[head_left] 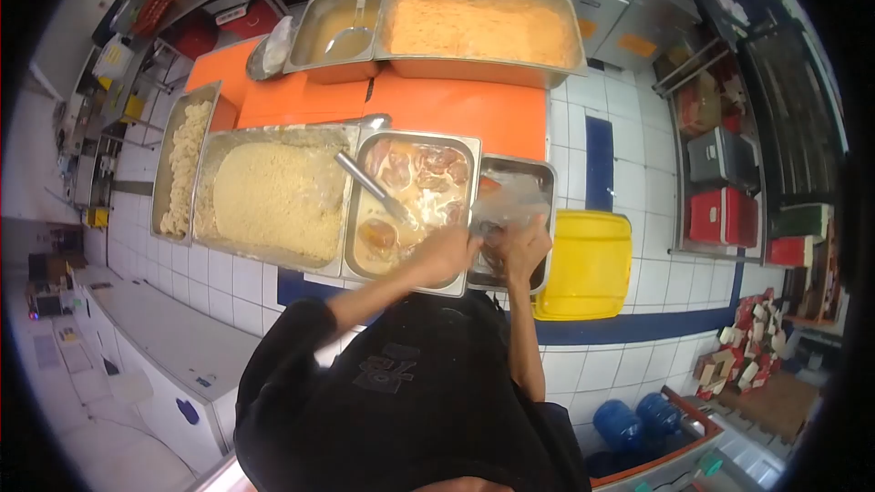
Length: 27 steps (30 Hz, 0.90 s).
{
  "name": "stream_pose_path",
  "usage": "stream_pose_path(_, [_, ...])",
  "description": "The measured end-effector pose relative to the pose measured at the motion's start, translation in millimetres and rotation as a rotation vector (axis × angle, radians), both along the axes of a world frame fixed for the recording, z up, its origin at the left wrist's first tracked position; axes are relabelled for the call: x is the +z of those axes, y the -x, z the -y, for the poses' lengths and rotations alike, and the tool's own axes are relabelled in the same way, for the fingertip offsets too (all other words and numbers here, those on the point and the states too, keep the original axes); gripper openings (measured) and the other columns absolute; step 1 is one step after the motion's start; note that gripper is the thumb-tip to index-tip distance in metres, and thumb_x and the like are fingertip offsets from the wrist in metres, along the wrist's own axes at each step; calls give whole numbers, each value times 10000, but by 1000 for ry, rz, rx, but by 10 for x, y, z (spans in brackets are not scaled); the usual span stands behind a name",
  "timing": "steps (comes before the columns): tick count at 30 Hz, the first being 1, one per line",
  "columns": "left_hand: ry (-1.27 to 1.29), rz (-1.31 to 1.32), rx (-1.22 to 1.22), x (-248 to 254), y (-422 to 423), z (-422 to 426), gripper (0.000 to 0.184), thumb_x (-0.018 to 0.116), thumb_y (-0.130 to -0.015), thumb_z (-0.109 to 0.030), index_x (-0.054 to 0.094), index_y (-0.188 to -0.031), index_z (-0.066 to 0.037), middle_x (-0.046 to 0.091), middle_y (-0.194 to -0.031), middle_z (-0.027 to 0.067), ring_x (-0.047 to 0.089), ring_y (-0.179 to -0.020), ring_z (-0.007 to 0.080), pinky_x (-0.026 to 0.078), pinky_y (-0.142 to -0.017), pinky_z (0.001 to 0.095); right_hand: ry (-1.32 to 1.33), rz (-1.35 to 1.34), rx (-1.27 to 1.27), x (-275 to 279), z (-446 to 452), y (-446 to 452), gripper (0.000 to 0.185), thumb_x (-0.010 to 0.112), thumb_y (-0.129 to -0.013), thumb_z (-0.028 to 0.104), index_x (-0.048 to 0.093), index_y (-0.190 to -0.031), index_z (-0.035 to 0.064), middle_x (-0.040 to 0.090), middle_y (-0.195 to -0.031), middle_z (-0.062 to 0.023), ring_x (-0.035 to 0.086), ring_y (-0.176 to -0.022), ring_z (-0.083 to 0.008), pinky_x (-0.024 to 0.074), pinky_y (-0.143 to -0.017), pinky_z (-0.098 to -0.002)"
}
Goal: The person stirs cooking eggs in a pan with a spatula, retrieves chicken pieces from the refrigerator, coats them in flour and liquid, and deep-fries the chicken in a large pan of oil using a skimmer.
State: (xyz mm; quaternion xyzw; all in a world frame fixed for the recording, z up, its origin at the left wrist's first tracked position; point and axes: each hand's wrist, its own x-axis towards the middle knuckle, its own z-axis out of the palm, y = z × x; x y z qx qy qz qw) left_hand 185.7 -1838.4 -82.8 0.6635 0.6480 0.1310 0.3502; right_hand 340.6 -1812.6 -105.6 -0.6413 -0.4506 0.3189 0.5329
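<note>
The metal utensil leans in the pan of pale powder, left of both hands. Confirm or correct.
Not there: the head view shows the metal utensil leaning in the pan of meat in pale liquid. It is left of the left hand and right hand, as stated.

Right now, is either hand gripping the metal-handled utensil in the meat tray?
No, the metal-handled utensil has its handle free, while the left hand and right hand are close together near the clear plastic.

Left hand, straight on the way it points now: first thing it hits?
Probably the translucent plastic at the right hand. Blur and depth leave it unclear whether the left hand already touches it.
</note>
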Motion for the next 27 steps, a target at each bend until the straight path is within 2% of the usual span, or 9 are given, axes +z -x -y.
stream_pose_path(7, [41,-118,226,338,381,393,429,541,-936,-360,620,-875,58,619,-690,293,625,-670,466,496,-656,534,40,12,77,-136,99,64,411,479,-1001,226,659,-858,-116,671,-664,-153,623,-562,-192,484,-544,-349])
stream_pose_path(11, [-86,-196,67,72,507,-208,428,532,-933,-379,640,-861,30,613,-633,259,623,-604,435,501,-576,501,190,247,350,-350,253,134,392,491,-1002,245,647,-894,-98,671,-712,-114,605,-609,-164,476,-546,-327])
stream_pose_path(13, [-124,-185,7,55,478,-438,419,537,-929,-376,645,-863,23,616,-637,257,626,-606,433,504,-572,494,-45,131,64,-176,141,218,433,533,-986,257,648,-756,-91,607,-540,-162,584,-451,-191,440,-460,-369])
stream_pose_path(17, [-227,-156,-93,196,448,-760,389,548,-905,-345,651,-864,28,615,-638,259,628,-616,434,509,-603,502,9,195,150,-256,84,85,469,515,-994,285,642,-732,-82,592,-524,-153,573,-444,-204,414,-447,-389])
stream_pose_path(19, [-231,-126,-77,79,371,-819,383,550,-897,-335,655,-871,33,616,-641,258,630,-623,436,512,-620,506,187,-4,196,-277,52,116,449,468,-1009,286,662,-884,-99,670,-660,-124,604,-560,-152,476,-527,-330])
stream_pose_path(22, [-336,-278,-20,-351,383,-1110,379,544,-891,-321,671,-896,36,633,-658,240,649,-685,424,519,-659,501,217,186,236,-123,11,173,458,436,-1020,295,662,-920,-91,684,-721,-140,624,-612,-179,480,-563,-337])
stream_pose_path(24, [-127,-270,176,-100,717,-1245,420,526,-901,-375,686,-866,12,650,-711,240,656,-725,412,517,-674,499,256,279,204,-63,119,90,461,425,-1023,297,655,-920,-88,680,-729,-155,632,-638,-191,478,-570,-338])
stream_pose_path(25, [38,-166,329,274,1111,-1296,455,514,-907,-423,694,-844,-10,659,-755,251,657,-744,409,513,-684,504,130,70,45,-75,60,-59,450,422,-1024,292,637,-904,-84,659,-723,-177,621,-648,-202,471,-578,-349])
stream_pose_path(27, [-233,-391,265,296,1677,-1243,478,511,-917,-458,696,-850,-23,671,-779,236,661,-757,398,508,-693,506,9,-160,-130,-5,22,-65,440,418,-1025,286,620,-888,-80,638,-716,-200,610,-659,-212,463,-586,-361])
